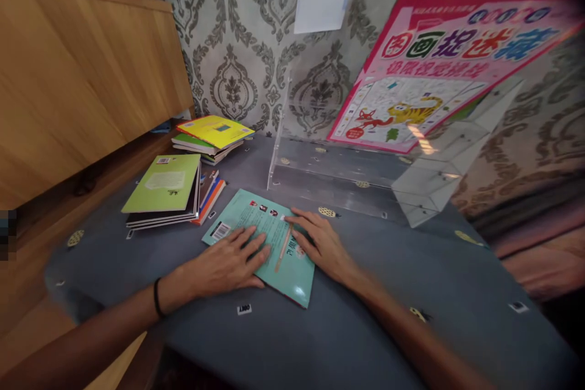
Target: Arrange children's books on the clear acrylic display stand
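Apparently steadied teal paperback (279, 233) near the front edge of the cloth-covered table (347, 335), with left hand (228, 265) and right hand (326, 250) spread palm-down on it; had stacked books (159, 195) by the left edge, likely for room.

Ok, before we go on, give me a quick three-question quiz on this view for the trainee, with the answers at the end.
1. Which hand rests on the teal book?
A) left only
B) right only
C) both
2. True or false: the black wristband is on the right hand's wrist.
3. Fill in: a yellow book tops the farther stack; the cover on top of the nearer stack is light ____.

Key
1. C
2. False; it is on the left hand's wrist.
3. green
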Tool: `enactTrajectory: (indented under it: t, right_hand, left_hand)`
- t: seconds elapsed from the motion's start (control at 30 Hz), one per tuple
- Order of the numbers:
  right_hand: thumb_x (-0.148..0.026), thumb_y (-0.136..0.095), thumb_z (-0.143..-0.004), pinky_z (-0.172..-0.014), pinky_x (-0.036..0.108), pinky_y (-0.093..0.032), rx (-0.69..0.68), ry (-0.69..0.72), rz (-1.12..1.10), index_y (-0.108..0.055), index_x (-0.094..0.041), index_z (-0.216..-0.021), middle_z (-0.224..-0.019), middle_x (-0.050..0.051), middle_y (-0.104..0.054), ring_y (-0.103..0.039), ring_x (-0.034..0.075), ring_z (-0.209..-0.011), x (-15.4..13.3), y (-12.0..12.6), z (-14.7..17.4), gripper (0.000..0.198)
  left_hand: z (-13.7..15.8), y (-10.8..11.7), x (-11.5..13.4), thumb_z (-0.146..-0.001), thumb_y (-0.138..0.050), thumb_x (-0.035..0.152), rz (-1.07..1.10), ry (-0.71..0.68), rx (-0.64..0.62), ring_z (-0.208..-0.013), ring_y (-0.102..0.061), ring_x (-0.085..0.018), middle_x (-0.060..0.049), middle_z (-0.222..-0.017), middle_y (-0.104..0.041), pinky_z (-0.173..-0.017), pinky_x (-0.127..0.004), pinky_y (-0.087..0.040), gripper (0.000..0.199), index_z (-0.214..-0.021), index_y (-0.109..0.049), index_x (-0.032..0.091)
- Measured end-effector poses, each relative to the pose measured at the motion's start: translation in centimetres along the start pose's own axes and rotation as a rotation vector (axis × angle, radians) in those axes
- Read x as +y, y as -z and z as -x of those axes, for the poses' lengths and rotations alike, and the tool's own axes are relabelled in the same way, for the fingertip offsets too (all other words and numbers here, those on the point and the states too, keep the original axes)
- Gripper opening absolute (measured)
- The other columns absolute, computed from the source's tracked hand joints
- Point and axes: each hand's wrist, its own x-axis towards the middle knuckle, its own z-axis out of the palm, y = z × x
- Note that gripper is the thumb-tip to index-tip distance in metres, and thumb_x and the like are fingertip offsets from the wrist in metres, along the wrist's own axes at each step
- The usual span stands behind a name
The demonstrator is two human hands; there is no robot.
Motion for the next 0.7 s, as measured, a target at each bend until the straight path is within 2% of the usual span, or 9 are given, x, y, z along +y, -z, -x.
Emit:
enactTrajectory:
  t: [0.07,0.13,0.2,0.3,0.37,0.43,0.5,0.7]
  right_hand:
    - [-0.034,-0.041,-0.105,-0.106,0.054,-0.051,0.000,0.002,0.002,-0.064,-0.024,-0.134,-0.142,0.013,-0.063,-0.060,0.029,-0.129,0.0,0.0,0.0,0.039]
    - [-0.035,-0.040,-0.105,-0.106,0.054,-0.051,0.003,0.000,-0.003,-0.064,-0.024,-0.135,-0.142,0.013,-0.062,-0.061,0.030,-0.129,-0.1,0.0,0.0,0.039]
    - [-0.035,-0.040,-0.105,-0.104,0.055,-0.052,0.008,-0.003,-0.011,-0.065,-0.024,-0.133,-0.141,0.014,-0.063,-0.062,0.030,-0.127,-0.1,0.0,0.0,0.039]
    - [-0.034,-0.041,-0.105,-0.103,0.055,-0.053,0.014,-0.003,-0.019,-0.066,-0.025,-0.131,-0.139,0.013,-0.064,-0.063,0.030,-0.124,0.0,0.0,0.0,0.037]
    - [-0.033,-0.042,-0.104,-0.103,0.056,-0.052,0.018,-0.003,-0.019,-0.066,-0.026,-0.131,-0.139,0.013,-0.064,-0.063,0.030,-0.123,0.0,0.0,0.0,0.037]
    - [-0.033,-0.042,-0.104,-0.103,0.057,-0.052,0.019,-0.005,-0.022,-0.066,-0.026,-0.131,-0.139,0.013,-0.064,-0.063,0.030,-0.123,0.1,0.0,0.0,0.036]
    - [-0.033,-0.042,-0.104,-0.103,0.058,-0.052,0.017,-0.005,-0.028,-0.066,-0.026,-0.131,-0.140,0.013,-0.064,-0.062,0.030,-0.125,0.1,0.0,0.0,0.036]
    - [-0.035,-0.040,-0.105,-0.104,0.058,-0.051,0.010,-0.011,-0.020,-0.065,-0.023,-0.132,-0.141,0.014,-0.063,-0.062,0.031,-0.125,0.0,0.0,0.0,0.038]
  left_hand:
    - [0.6,0.5,-0.8,-0.102,-0.042,0.060,0.074,0.035,-0.002,-0.132,-0.059,-0.028,-0.016,-0.135,-0.067,-0.111,-0.045,-0.045,0.059,-0.136,-0.056,0.014]
    - [1.9,1.3,-2.5,-0.106,-0.035,0.054,0.083,0.152,0.026,-0.130,-0.060,-0.024,-0.012,-0.135,-0.068,-0.113,-0.045,-0.044,0.051,-0.134,-0.057,0.018]
    - [4.0,2.3,-5.1,-0.108,-0.031,0.047,0.013,0.403,0.077,-0.130,-0.059,-0.027,-0.013,-0.137,-0.066,-0.113,-0.049,-0.043,0.047,-0.132,-0.058,0.017]
    - [8.1,3.4,-9.8,-0.105,-0.028,0.052,-0.081,0.867,0.058,-0.134,-0.054,-0.034,-0.021,-0.141,-0.060,-0.111,-0.053,-0.044,0.058,-0.135,-0.056,0.011]
    - [10.8,3.6,-12.4,-0.101,-0.030,0.058,-0.084,1.056,0.003,-0.133,-0.054,-0.036,-0.020,-0.143,-0.058,-0.109,-0.053,-0.046,0.063,-0.138,-0.053,0.013]
    - [12.9,3.4,-14.1,-0.098,-0.029,0.060,-0.020,1.110,-0.061,-0.133,-0.055,-0.035,-0.019,-0.139,-0.060,-0.109,-0.051,-0.047,0.067,-0.138,-0.053,0.012]
    - [13.9,3.2,-14.7,-0.098,-0.028,0.062,0.015,1.126,-0.101,-0.134,-0.054,-0.036,-0.021,-0.141,-0.059,-0.110,-0.050,-0.046,0.071,-0.139,-0.053,0.010]
    - [13.3,3.3,-13.6,-0.098,-0.024,0.065,0.001,1.187,-0.165,-0.137,-0.052,-0.035,-0.022,-0.147,-0.053,-0.110,-0.049,-0.046,0.077,-0.144,-0.052,0.009]
